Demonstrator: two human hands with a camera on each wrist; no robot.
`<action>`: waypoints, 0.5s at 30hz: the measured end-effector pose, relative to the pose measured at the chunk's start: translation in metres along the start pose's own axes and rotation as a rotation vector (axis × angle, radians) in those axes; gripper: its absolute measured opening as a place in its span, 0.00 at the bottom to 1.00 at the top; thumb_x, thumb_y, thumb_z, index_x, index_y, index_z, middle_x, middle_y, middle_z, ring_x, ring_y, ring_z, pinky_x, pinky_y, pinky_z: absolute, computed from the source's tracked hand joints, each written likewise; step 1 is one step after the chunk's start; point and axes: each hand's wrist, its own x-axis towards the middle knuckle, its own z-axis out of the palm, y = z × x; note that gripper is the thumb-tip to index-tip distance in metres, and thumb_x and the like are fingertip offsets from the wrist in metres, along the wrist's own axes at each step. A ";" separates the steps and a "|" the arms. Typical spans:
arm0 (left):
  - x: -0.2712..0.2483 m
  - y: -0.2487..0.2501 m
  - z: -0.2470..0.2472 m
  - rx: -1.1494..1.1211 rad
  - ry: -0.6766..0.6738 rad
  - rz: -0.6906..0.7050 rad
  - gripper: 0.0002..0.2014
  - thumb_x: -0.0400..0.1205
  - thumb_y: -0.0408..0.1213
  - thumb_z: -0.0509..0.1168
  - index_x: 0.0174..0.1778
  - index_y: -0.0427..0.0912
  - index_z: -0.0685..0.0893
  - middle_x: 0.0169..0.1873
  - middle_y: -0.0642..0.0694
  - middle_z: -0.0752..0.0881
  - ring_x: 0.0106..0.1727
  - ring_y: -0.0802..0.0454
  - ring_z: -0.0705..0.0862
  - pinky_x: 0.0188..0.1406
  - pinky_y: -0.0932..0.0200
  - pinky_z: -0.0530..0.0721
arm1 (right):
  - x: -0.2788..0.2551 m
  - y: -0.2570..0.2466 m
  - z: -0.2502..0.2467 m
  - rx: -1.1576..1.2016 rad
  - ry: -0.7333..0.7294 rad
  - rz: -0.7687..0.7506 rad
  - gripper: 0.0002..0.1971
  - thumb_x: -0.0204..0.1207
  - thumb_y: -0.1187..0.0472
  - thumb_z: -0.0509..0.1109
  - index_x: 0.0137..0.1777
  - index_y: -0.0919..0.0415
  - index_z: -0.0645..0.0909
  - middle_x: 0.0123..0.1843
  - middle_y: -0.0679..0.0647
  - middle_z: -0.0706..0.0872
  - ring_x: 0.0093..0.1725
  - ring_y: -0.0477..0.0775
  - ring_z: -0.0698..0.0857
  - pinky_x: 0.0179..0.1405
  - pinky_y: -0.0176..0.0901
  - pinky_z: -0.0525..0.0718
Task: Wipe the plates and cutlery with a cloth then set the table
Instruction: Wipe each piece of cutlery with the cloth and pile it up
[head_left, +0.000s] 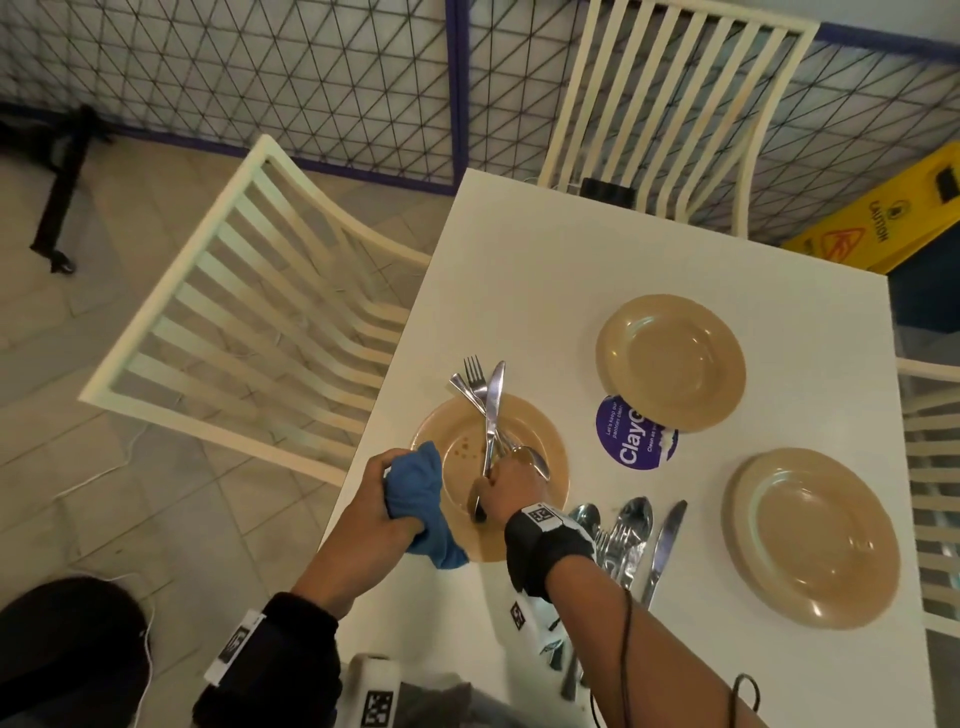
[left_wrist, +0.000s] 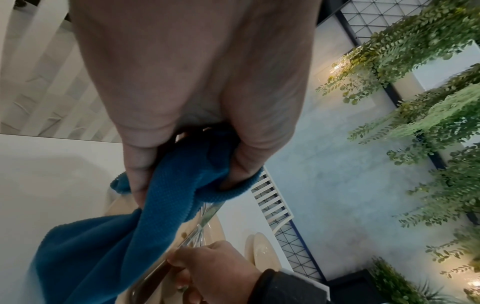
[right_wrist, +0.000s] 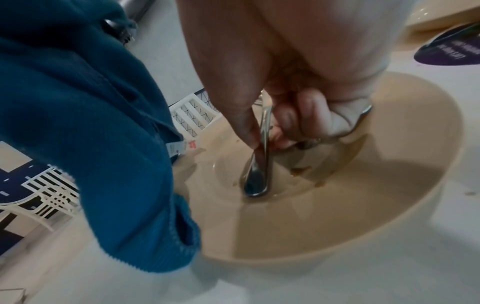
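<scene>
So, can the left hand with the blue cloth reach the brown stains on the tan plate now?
Probably not cleanly. The left hand grips the blue cloth at the tan plate's rim, but the right hand holds a bunch of steel cutlery over the brown stains.

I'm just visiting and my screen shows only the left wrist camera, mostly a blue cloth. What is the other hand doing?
Observer: The right hand grips a bunch of cutlery over a tan plate.
Operator: Is that plate clean?
Observer: No, the right wrist view shows brown spots in its well.
Operator: Are there more plates?
Observer: Two more tan stacks sit further right on the table.
Operator: Any other cutlery?
Observer: Yes, spoons, forks and a knife lie beside the right wrist.
</scene>
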 end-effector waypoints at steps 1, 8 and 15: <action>-0.001 0.001 0.001 0.012 -0.006 -0.009 0.32 0.77 0.21 0.65 0.70 0.59 0.70 0.60 0.55 0.82 0.61 0.56 0.84 0.60 0.54 0.85 | 0.001 -0.001 0.001 -0.012 0.005 0.002 0.10 0.75 0.54 0.69 0.50 0.60 0.84 0.50 0.55 0.84 0.42 0.58 0.87 0.44 0.50 0.89; -0.010 0.003 0.007 -0.042 0.000 0.009 0.32 0.78 0.23 0.62 0.69 0.63 0.70 0.62 0.49 0.80 0.62 0.49 0.84 0.58 0.47 0.89 | -0.002 -0.007 0.005 0.021 0.004 0.007 0.11 0.76 0.56 0.67 0.52 0.61 0.84 0.46 0.57 0.86 0.44 0.60 0.89 0.45 0.52 0.90; -0.024 0.009 0.013 -0.129 0.041 0.014 0.30 0.81 0.23 0.61 0.64 0.67 0.71 0.62 0.49 0.83 0.62 0.49 0.85 0.58 0.42 0.90 | -0.014 0.005 -0.003 0.050 -0.059 -0.016 0.10 0.78 0.58 0.69 0.56 0.60 0.81 0.46 0.55 0.86 0.43 0.57 0.88 0.42 0.48 0.88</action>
